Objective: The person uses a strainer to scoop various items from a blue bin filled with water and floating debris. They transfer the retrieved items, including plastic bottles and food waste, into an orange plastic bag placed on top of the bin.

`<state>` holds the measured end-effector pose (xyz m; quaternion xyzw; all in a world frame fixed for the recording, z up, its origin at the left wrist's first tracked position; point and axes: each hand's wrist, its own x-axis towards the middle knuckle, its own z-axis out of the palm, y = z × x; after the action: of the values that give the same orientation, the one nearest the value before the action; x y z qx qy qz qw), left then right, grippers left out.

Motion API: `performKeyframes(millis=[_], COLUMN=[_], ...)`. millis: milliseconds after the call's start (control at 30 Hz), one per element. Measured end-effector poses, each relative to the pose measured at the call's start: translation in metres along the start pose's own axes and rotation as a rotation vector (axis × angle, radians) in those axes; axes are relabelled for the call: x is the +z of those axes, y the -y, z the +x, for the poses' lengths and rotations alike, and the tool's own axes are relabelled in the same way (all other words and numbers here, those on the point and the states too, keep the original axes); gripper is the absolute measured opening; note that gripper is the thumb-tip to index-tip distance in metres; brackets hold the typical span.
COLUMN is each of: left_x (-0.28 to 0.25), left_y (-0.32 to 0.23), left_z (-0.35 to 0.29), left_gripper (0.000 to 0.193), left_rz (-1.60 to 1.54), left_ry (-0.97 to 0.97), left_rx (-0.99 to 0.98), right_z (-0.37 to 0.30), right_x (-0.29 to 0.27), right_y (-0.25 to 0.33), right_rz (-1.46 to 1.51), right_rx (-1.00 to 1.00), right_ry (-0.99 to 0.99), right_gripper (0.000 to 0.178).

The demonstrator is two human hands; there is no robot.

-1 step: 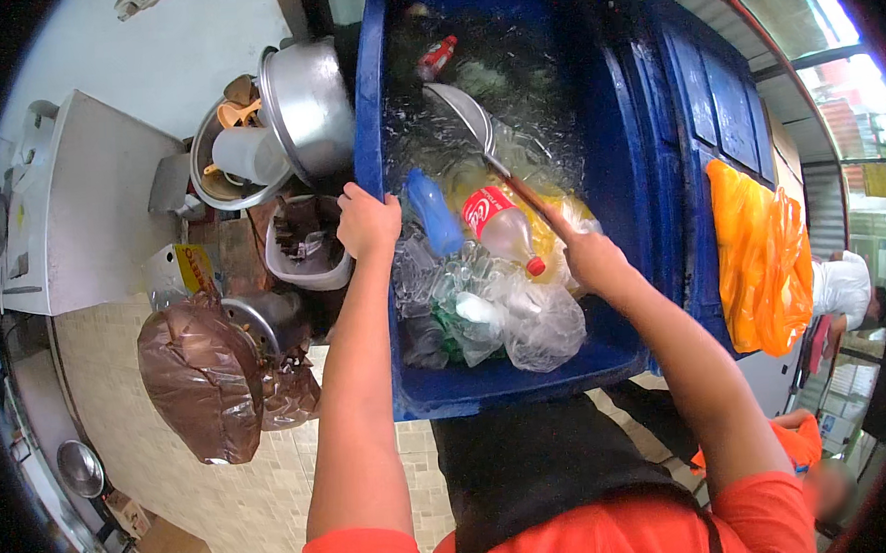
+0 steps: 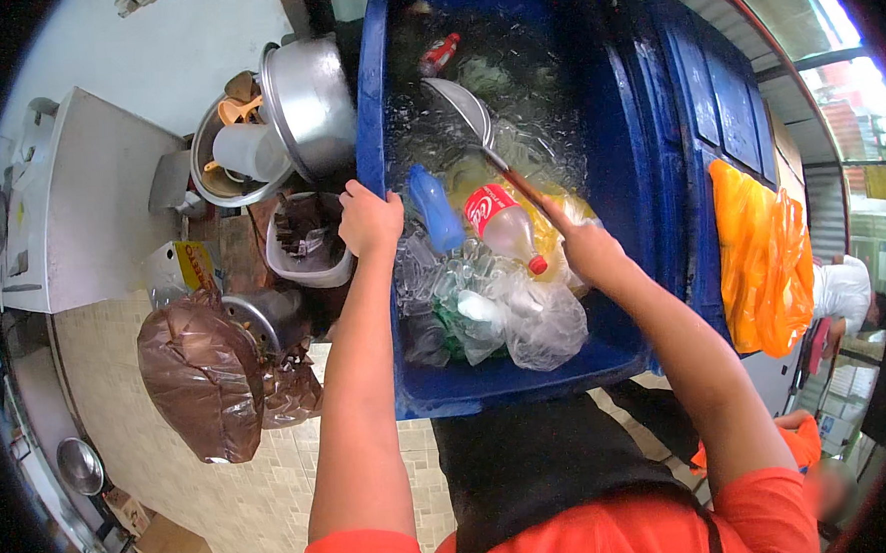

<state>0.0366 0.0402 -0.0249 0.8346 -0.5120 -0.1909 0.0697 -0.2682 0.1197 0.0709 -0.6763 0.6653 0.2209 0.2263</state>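
My left hand (image 2: pixel 371 220) is closed over the left rim of a large blue plastic bin (image 2: pixel 367 130). In my right hand (image 2: pixel 594 253) is the wooden handle of a large metal ladle (image 2: pixel 461 107), its rounded head resting low among the wet contents of the bin. Close to the handle lies a clear plastic bottle (image 2: pixel 501 223) with a red label and red cap. A blue bottle (image 2: pixel 434 212) is to its left, and a small red-labelled bottle (image 2: pixel 439 53) sits beyond the ladle head. Crumpled clear plastic (image 2: pixel 548 321) fills the near end.
Left of the bin are a big aluminium pot (image 2: pixel 306 108), a metal basin (image 2: pixel 205 139) with utensils, a white tub (image 2: pixel 308 274) and a tied brown bag (image 2: pixel 200 379). On the right, an orange plastic bag (image 2: pixel 763 260) hangs over blue bins. Another person in white (image 2: pixel 845 290) is farther right.
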Motion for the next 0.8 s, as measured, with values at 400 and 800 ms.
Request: performKeyframes(millis=[400,800], left_x=[0.002,-0.004], left_y=[-0.009,-0.023], left_z=[0.011,0.009], left_gripper=[0.054,0.058], left_rz=[0.020,0.081], left_ry=[-0.016,-0.009], left_rx=[-0.002,-0.048], right_z=[0.132,0.267], right_x=[-0.072,-0.003], right_y=[-0.016,-0.079], right_rz=[-0.065,-0.216], right_rx=[-0.164,-0.085], right_ry=[0.292,-0.151], right_gripper=[0.106,0.020])
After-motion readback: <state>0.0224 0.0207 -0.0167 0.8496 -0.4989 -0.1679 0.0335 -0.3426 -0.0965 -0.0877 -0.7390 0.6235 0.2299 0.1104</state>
